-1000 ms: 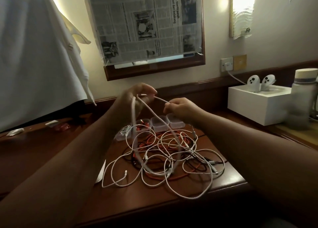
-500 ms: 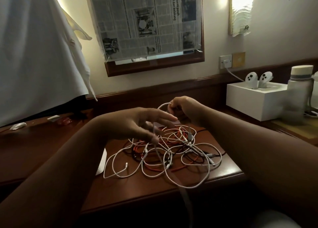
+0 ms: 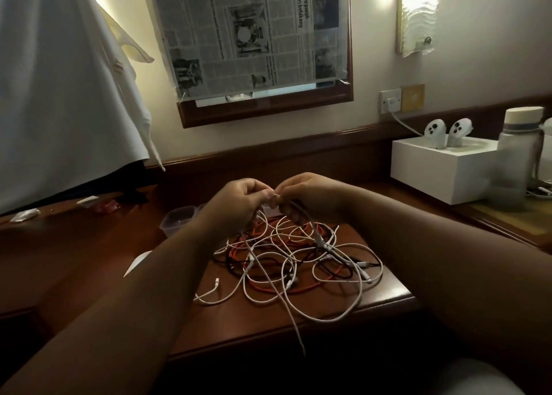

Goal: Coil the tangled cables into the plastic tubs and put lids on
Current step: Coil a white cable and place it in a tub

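1. The left hand (image 3: 236, 203) and right hand (image 3: 310, 194) meet fingertip to fingertip above the desk (image 3: 268, 326), fingers curled in.
2. Both pinch the same white cable (image 3: 265, 275); the grip sits where the two thumbs nearly touch.
3. From the grip the cable drops toward the viewer, crosses the heap and runs off the near edge of the desk.
4. Directly below the grip lies the tangle (image 3: 298, 260): white, orange and black cables looped over one another on the desk.
5. An orange cable (image 3: 268, 288) shows through the white loops, below the grip and a little toward the viewer.
6. A black cable (image 3: 337, 270) curls on the right side of the heap, below and right of the grip.
7. A loose white plug end (image 3: 216, 281) lies at the heap's left fringe, below and left of the grip.
8. A clear tub (image 3: 176, 221) stands on the desk left of the grip, just beyond the left wrist, open-topped.
9. More of the tubs may sit behind the hands; they are hidden, so I cannot tell.
10. A white paper (image 3: 139, 261) pokes out from under the left forearm.
11. Far right of the grip a white box (image 3: 433, 170) and a bottle (image 3: 519, 156) stand on a side ledge.
12. Above the grip a framed mirror covered with newspaper (image 3: 251, 36) hangs on the wall.
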### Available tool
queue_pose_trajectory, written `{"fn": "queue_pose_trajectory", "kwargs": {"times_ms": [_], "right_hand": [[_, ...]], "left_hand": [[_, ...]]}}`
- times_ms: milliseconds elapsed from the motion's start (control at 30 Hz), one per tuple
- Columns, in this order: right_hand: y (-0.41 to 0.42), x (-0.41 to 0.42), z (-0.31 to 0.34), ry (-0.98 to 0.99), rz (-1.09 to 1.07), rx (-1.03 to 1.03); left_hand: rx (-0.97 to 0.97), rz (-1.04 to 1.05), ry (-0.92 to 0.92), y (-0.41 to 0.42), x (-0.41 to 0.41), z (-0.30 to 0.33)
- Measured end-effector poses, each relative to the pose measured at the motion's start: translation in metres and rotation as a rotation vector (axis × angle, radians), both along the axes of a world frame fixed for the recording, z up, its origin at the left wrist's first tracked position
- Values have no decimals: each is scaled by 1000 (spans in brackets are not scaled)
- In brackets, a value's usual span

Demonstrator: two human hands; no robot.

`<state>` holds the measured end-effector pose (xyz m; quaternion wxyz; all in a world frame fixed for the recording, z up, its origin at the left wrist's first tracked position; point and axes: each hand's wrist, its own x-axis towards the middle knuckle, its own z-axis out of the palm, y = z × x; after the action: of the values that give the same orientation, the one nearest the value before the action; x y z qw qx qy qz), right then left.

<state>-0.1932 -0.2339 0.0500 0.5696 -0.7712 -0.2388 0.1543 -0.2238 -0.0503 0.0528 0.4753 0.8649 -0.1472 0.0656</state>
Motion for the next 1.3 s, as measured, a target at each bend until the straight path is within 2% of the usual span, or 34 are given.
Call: {"fn": "queue_pose_trajectory", "kwargs": {"times_ms": [67,133,233,333,433,500,567,633,733,767,833,867,933,1000,1067,1133,1200,1300], "right_hand": [[-1,2,-4,22,10,-5],[-3,6,-9,32,-1,-5],[-4,7,-13,212,23,126],[0,1,-6,402,203,386],[8,-1,9,478,356,617],[13,1,16,440,277,715],[16,3,17,288,117,697],[15,7,15,-16,-35,497],[7,11,12,-628,-153,-212],[5,13,9,-732,-140,-440],[2,14,1,-774,-111,-782],[2,14,-3,-749,-87,-870],[5,11,-12,-639,-8,-868],[10,7,-18,-404,50,-644],[13,5,-24,-48,68,-362],[14,5,-31,239,129,-191],[15,2,-37,410,268,-38],[21,-5,-42,589,471,352]], "left_hand": [[-72,24,-67,-1,3,-3],[-234,65,-108,-2,7,-4],[-527,97,-116,-2,16,-5],[-658,132,-13,-6,25,-15],[-687,109,144,-20,25,-35],[-693,24,243,-31,17,-49],[-707,-65,319,-38,6,-58],[-636,-107,355,-41,-3,-63],[-385,-90,340,-34,-10,-65],[-278,-74,308,-29,-10,-65],[-47,-41,195,-16,-9,-60],[76,-20,108,-9,-7,-57],[197,7,-63,2,-3,-51],[120,16,-151,7,-1,-48],[11,32,-188,6,-4,-51],[-118,55,-209,4,-7,-58],[-313,63,-119,3,-9,-65],[-691,51,176,-3,-11,-73]]}}
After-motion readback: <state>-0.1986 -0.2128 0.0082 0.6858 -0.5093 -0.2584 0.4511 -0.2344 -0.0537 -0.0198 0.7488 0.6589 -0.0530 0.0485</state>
